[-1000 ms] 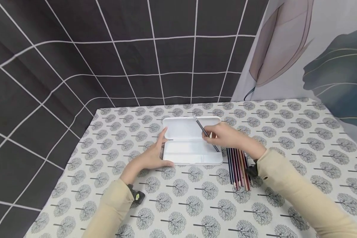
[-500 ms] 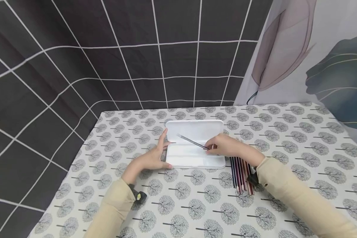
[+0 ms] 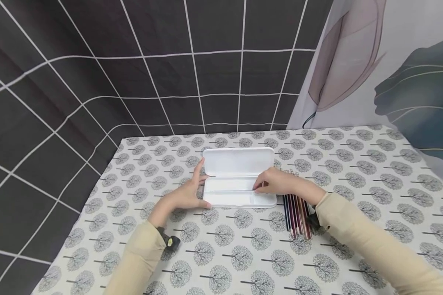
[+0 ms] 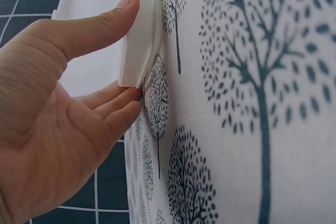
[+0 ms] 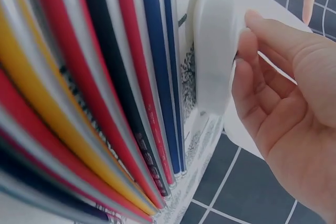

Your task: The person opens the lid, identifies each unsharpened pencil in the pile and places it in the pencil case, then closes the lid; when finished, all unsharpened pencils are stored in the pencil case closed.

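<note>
My right hand (image 3: 274,181) pinches a pencil (image 3: 230,191) inside the open box (image 3: 227,200), lengthwise. My left hand (image 3: 186,195) holds the box's left end, thumb on front. Other pencils (image 3: 296,215): just right of the box.

This looks like a corner of a home.
In front of you lies a tablecloth (image 3: 236,225) printed with grey trees; a dark curtain (image 3: 218,73) with white squares hangs behind it and on your left, and a pale curtain (image 3: 358,102) with big leaves hangs on your right. Such fabrics look domestic, though the views do not show you which room it is.
</note>
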`<action>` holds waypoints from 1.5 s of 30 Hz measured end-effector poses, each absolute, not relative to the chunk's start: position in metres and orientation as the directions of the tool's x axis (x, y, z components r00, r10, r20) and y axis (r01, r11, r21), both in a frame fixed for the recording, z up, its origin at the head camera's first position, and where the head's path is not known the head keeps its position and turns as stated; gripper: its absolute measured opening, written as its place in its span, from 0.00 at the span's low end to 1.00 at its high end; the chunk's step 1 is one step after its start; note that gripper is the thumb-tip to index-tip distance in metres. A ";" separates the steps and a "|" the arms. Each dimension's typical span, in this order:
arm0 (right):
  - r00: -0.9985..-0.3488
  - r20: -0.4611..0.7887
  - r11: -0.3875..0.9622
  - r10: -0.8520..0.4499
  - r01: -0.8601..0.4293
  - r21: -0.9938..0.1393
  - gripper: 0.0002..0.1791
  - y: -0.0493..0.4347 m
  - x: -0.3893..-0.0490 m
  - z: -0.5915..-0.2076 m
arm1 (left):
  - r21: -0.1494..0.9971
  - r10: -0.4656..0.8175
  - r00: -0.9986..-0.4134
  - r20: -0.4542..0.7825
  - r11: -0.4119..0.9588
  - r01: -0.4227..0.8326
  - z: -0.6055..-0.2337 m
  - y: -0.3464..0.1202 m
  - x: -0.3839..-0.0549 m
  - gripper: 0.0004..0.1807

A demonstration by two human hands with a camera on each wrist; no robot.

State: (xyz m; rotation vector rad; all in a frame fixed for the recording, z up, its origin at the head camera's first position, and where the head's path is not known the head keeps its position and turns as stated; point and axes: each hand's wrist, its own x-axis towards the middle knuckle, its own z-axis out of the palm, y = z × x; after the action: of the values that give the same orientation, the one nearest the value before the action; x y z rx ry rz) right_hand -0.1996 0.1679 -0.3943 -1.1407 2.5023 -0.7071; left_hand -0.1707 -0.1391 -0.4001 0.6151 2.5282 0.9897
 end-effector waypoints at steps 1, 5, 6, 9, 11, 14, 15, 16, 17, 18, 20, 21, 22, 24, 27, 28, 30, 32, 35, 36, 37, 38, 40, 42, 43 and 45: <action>-0.640 -0.072 0.567 -0.765 -0.615 -0.548 0.08 0.168 -0.200 -0.394 | 0.697 0.511 -0.843 -0.169 0.667 0.265 -0.400 -0.140 -0.171 0.75; -0.651 -0.076 0.579 -0.756 -0.608 -0.543 0.09 0.172 -0.200 -0.392 | 0.681 0.522 -0.838 -0.159 0.672 0.290 -0.398 -0.142 -0.173 0.73; -0.655 -0.064 0.579 -0.753 -0.614 -0.536 0.09 0.174 -0.200 -0.391 | 0.676 0.527 -0.835 -0.157 0.674 0.298 -0.398 -0.143 -0.173 0.73; -0.670 -0.011 0.572 -0.743 -0.626 -0.530 0.10 0.181 -0.199 -0.387 | 0.665 0.543 -0.827 -0.147 0.673 0.323 -0.397 -0.143 -0.172 0.70; -0.689 0.025 0.576 -0.724 -0.624 -0.528 0.10 0.187 -0.198 -0.385 | 0.665 0.546 -0.825 -0.144 0.671 0.328 -0.397 -0.144 -0.172 0.70; -0.733 0.057 0.593 -0.678 -0.590 -0.548 0.10 0.199 -0.196 -0.385 | 0.665 0.525 -0.837 -0.153 0.681 0.306 -0.396 -0.142 -0.172 0.71; -0.753 0.061 0.606 -0.655 -0.572 -0.553 0.10 0.203 -0.196 -0.385 | 0.666 0.512 -0.845 -0.155 0.686 0.294 -0.397 -0.141 -0.172 0.72; -0.770 0.067 0.615 -0.634 -0.555 -0.561 0.10 0.206 -0.195 -0.386 | 0.668 0.500 -0.853 -0.150 0.687 0.286 -0.397 -0.140 -0.172 0.72; -0.784 0.072 0.623 -0.616 -0.541 -0.565 0.10 0.210 -0.195 -0.388 | 0.671 0.490 -0.860 -0.144 0.687 0.279 -0.397 -0.139 -0.172 0.73; -0.801 0.074 0.634 -0.594 -0.523 -0.570 0.09 0.214 -0.193 -0.390 | 0.671 0.482 -0.865 -0.142 0.689 0.274 -0.398 -0.138 -0.172 0.73; -0.830 0.072 0.661 -0.554 -0.490 -0.569 0.08 0.219 -0.191 -0.396 | 0.675 0.478 -0.868 -0.137 0.687 0.271 -0.400 -0.137 -0.172 0.74; -0.841 0.071 0.675 -0.536 -0.478 -0.562 0.07 0.221 -0.190 -0.399 | 0.675 0.477 -0.867 -0.141 0.687 0.268 -0.401 -0.137 -0.172 0.74; -0.851 0.068 0.687 -0.521 -0.466 -0.558 0.06 0.223 -0.188 -0.402 | 0.676 0.480 -0.865 -0.146 0.687 0.267 -0.402 -0.137 -0.172 0.74; -0.869 0.065 0.713 -0.490 -0.442 -0.544 0.04 0.224 -0.186 -0.407 | 0.676 0.486 -0.861 -0.152 0.686 0.268 -0.403 -0.137 -0.172 0.74; -0.891 0.064 0.739 -0.450 -0.412 -0.533 0.03 0.222 -0.184 -0.410 | 0.676 0.478 -0.867 -0.140 0.686 0.269 -0.403 -0.138 -0.174 0.74; -0.898 0.063 0.747 -0.436 -0.400 -0.532 0.04 0.222 -0.185 -0.410 | 0.681 0.478 -0.869 -0.128 0.680 0.273 -0.402 -0.139 -0.175 0.74; -0.910 0.059 0.759 -0.409 -0.376 -0.532 0.06 0.221 -0.186 -0.411 | 0.688 0.477 -0.872 -0.111 0.670 0.279 -0.399 -0.139 -0.176 0.74; -0.924 0.044 0.775 -0.381 -0.345 -0.530 0.08 0.220 -0.188 -0.411 | 0.694 0.480 -0.870 -0.113 0.665 0.276 -0.397 -0.138 -0.176 0.74; -0.941 -0.005 0.795 -0.337 -0.282 -0.536 0.10 0.219 -0.190 -0.410 | 0.691 0.487 -0.865 -0.126 0.668 0.276 -0.396 -0.135 -0.176 0.74; -0.944 -0.023 0.801 -0.328 -0.265 -0.536 0.11 0.218 -0.190 -0.410 | 0.687 0.487 -0.864 -0.130 0.673 0.275 -0.396 -0.135 -0.176 0.75; -0.947 -0.046 0.810 -0.316 -0.244 -0.534 0.12 0.217 -0.190 -0.409 | 0.679 0.486 -0.864 -0.136 0.680 0.276 -0.396 -0.134 -0.176 0.75; -0.947 -0.066 0.814 -0.314 -0.233 -0.532 0.13 0.216 -0.190 -0.409 | 0.671 0.483 -0.865 -0.139 0.688 0.277 -0.397 -0.134 -0.176 0.75; -0.945 -0.098 0.823 -0.311 -0.217 -0.524 0.13 0.214 -0.189 -0.407 | 0.664 0.478 -0.867 -0.141 0.695 0.275 -0.397 -0.134 -0.175 0.75; -0.942 -0.114 0.832 -0.315 -0.216 -0.512 0.14 0.211 -0.189 -0.405 | 0.660 0.476 -0.868 -0.141 0.699 0.276 -0.398 -0.134 -0.175 0.75; -0.940 -0.123 0.834 -0.317 -0.215 -0.508 0.13 0.210 -0.189 -0.404 | 0.660 0.477 -0.867 -0.143 0.699 0.275 -0.398 -0.134 -0.175 0.75; -0.934 -0.139 0.837 -0.328 -0.219 -0.501 0.14 0.209 -0.190 -0.402 | 0.666 0.480 -0.866 -0.143 0.694 0.274 -0.398 -0.134 -0.175 0.75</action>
State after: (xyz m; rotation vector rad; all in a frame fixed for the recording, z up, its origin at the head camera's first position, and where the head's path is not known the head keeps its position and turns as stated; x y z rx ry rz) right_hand -0.1896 0.2088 -0.4020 -0.4220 2.7977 -0.7250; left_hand -0.1747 -0.1344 -0.3975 0.5954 2.5994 0.9504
